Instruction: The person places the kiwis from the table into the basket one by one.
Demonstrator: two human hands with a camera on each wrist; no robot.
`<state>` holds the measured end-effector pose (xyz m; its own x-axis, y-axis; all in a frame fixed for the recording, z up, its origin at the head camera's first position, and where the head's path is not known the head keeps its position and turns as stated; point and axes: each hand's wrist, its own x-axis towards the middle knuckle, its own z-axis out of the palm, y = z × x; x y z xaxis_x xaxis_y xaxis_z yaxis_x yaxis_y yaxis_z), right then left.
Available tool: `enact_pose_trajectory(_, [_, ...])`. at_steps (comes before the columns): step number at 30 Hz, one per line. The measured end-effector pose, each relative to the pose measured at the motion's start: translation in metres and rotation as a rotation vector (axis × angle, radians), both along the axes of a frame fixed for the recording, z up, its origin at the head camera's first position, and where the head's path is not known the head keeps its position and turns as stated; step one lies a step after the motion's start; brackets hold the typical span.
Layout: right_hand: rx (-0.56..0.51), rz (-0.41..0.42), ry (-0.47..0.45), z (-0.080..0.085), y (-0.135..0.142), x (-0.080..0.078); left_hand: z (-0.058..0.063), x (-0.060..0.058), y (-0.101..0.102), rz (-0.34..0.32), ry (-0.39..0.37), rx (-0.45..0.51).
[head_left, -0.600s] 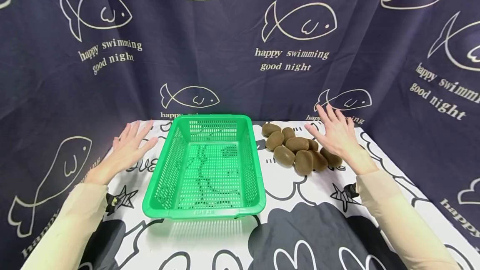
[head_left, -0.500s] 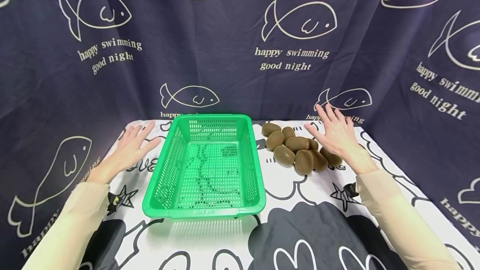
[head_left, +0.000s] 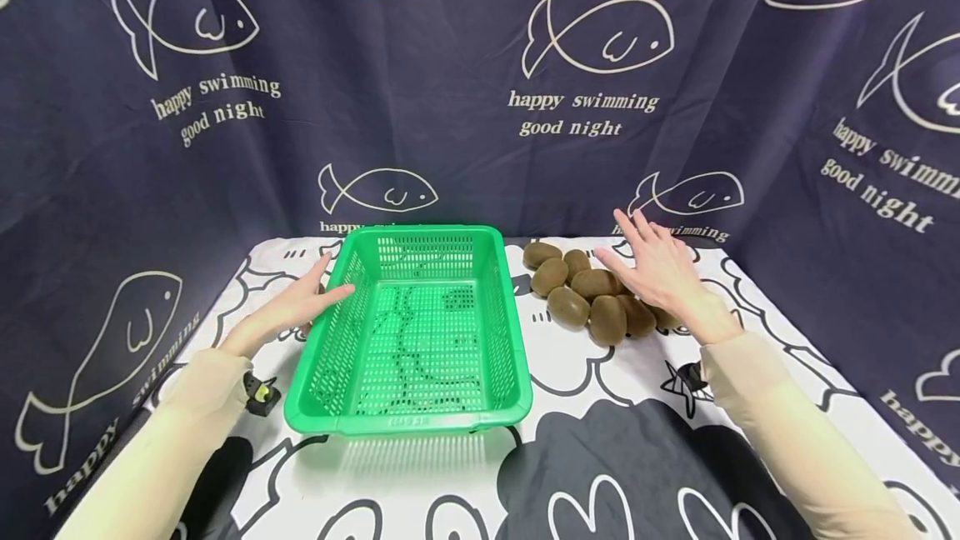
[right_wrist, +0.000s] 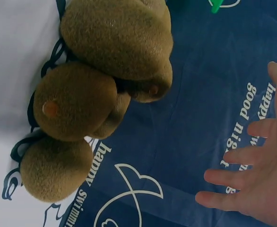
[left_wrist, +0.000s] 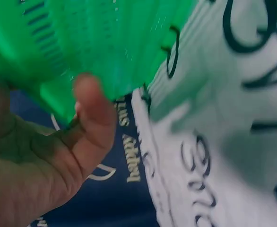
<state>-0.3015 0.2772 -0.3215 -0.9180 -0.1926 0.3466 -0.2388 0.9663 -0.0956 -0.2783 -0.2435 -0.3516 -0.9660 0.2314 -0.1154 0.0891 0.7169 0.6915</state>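
1. The left arm [head_left: 168, 440] reaches forward and leans in.
2. The left grip [head_left: 295, 305], a bare hand, has its thumb [head_left: 339, 295] out to the inside, apart from the fingers [head_left: 316, 272], some of them hidden.
3. The right arm [head_left: 787, 436] reaches forward and leans in too.
4. The right grip [head_left: 658, 272], also bare, has its fingers spread and pointing away.
5. The two hands are well apart.

One green basket [head_left: 423, 348], at least eight kiwifruit [head_left: 568, 308]; one left hand [head_left: 297, 303], one right hand [head_left: 660, 273], two pale sleeves [head_left: 787, 423]
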Motion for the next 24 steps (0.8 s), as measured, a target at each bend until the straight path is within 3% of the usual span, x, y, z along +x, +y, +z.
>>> enact_pose_trajectory(5, [0.012,0.026,-0.011,-0.001,-0.008,-0.001,-0.008,0.002,0.008,0.001,0.084,0.081])
enact_pose_trajectory(10, [0.013,0.045,-0.062,-0.003,-0.018,-0.003,-0.012,0.002,0.01,0.044,0.132,0.089])
enact_pose_trajectory(19, [0.091,0.105,-0.082,-0.006,-0.056,-0.022,-0.013,0.003,0.013,0.078,0.113,0.141])
enact_pose_trajectory(24, [0.17,0.07,-0.144,-0.02,-0.075,-0.034,-0.013,0.003,0.016,0.094,0.111,0.164])
